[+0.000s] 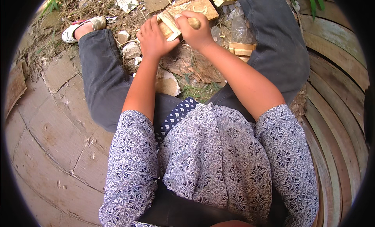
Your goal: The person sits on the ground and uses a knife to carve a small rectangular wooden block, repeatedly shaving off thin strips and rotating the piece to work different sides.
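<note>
Both hands close on one wood block [172,22]: the left hand [153,40] wraps its near end with fingers curled over the top, and the right hand [195,29] is fisted tight round a rounded wooden handle [194,22] whose pale end pokes out past the thumb; what the handle carries is hidden by the fist. The block is a pale, rough-sawn slab with a squared edge, its long axis running from the left hand up and to the right, away from the person, toward a broader flat board [197,6] of the same raw timber lying just beyond it. Right of the block, near the right forearm, sits a small stack of cut wood pieces [241,50], and a crumpled clear plastic bag [239,25] lies above them. Below the block the ground is dry grass, brown leaves and pale stone chunks [168,84]. Left of the block, a dark grey trouser leg [99,74] stretches out to a white sandal [84,27] on cracked paving slabs [50,129]. Far right of the block, weathered curved planks [336,90] run side by side.
</note>
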`<action>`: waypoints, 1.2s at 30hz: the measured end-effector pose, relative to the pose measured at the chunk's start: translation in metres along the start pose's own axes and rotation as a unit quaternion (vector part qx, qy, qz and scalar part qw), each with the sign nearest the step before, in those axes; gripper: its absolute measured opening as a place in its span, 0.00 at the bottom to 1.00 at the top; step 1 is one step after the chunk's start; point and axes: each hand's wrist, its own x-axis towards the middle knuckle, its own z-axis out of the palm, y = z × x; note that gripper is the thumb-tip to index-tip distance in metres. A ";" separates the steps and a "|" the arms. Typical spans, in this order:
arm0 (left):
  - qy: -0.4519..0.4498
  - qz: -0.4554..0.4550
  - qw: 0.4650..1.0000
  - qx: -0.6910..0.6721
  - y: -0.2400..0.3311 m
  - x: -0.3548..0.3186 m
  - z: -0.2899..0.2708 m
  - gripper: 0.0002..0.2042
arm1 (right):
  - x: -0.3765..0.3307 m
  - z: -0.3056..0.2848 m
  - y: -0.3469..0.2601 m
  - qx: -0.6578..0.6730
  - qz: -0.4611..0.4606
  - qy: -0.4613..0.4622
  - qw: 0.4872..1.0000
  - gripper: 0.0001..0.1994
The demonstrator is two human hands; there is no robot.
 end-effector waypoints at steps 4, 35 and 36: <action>-0.006 0.000 1.000 -0.005 0.004 0.002 -0.003 0.54 | 0.022 0.005 0.006 0.059 -0.007 0.012 0.998 0.13; 0.038 0.013 0.999 -0.002 0.010 -0.003 0.005 0.51 | 0.004 0.004 -0.006 -0.127 -0.115 -0.047 0.984 0.11; 0.037 0.012 0.999 0.002 0.010 -0.002 0.004 0.51 | 0.009 0.006 -0.006 -0.134 -0.119 -0.051 0.982 0.12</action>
